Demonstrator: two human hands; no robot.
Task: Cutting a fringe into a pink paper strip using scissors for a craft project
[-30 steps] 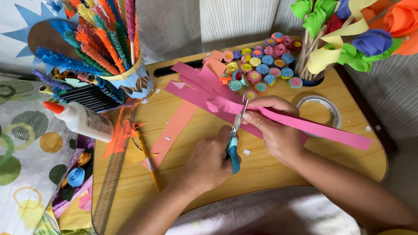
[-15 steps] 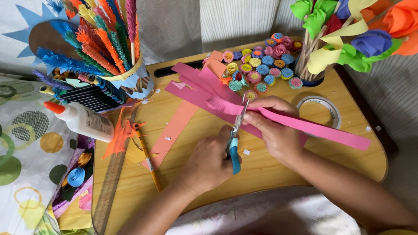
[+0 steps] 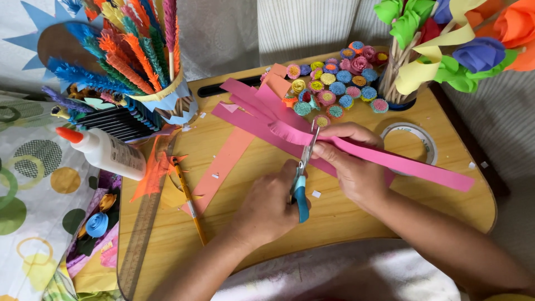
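I see my left hand (image 3: 267, 209) closed on blue-handled scissors (image 3: 301, 184), blades across a pink paper strip (image 3: 390, 159) running left-right over the wooden lap desk (image 3: 356, 214) (fringed end leftward); my right hand (image 3: 356, 161) pinches it just beside the blades.

Two bare forearms, no sleeves, left hand (image 3: 267, 206), right hand (image 3: 354, 167), no rings or watch visible

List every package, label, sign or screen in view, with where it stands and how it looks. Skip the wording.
Glue bottle: lying on its side at the left edge of the wooden tray, white with an orange cap and a printed label.
Tape roll: flat on the tray's right part, a ring with small printing on it.
No signs or screens.
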